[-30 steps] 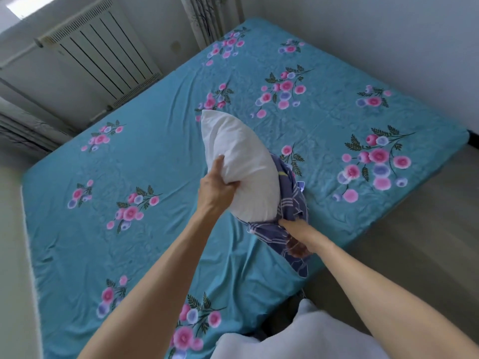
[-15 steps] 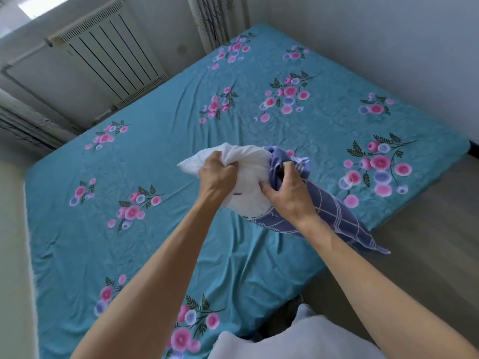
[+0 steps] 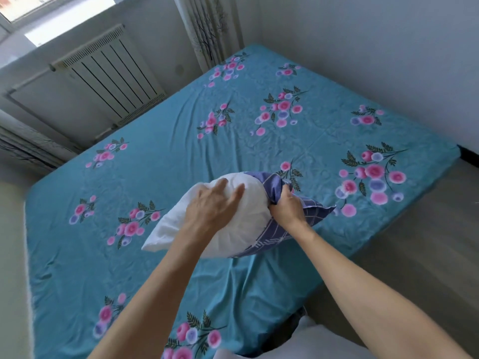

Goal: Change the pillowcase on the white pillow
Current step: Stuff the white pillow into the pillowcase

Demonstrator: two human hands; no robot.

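My left hand (image 3: 212, 206) lies flat on top of the white pillow (image 3: 233, 224), fingers spread and fairly straight, pressing into the stuffing so that the fabric dimples under the palm. My right hand (image 3: 286, 207) is curled tight into a bunch of the purple pillowcase (image 3: 274, 229), pinching the gathered cloth right at the edge where it meets the pillow's bare white.

The pillow sits between my two hands, above the near part of the bed (image 3: 181, 156). Whether its underside touches the sheet I cannot tell from this angle. Its right end is inside the pillowcase, which is purple-blue with a pale grid of lines. The left end pokes out bare, tapering to a white corner that points down toward the near left. The far end of the pillowcase trails off to the right past my right hand and ends in a flat corner lying over the sheet.

The bed is covered by a teal sheet printed with clusters of pink and lilac flowers on dark leafy stems, lightly creased in the middle. Beyond its far left edge stands a white radiator (image 3: 111, 73) under a bright window (image 3: 51, 6), with a patterned curtain (image 3: 210, 29) hanging at the bed's far corner. A plain wall (image 3: 375, 60) runs along the far right side. Pale floor (image 3: 414, 255) shows to the right of the bed, and something white (image 3: 324, 343) sits at the bottom edge, too cropped to tell what it is.
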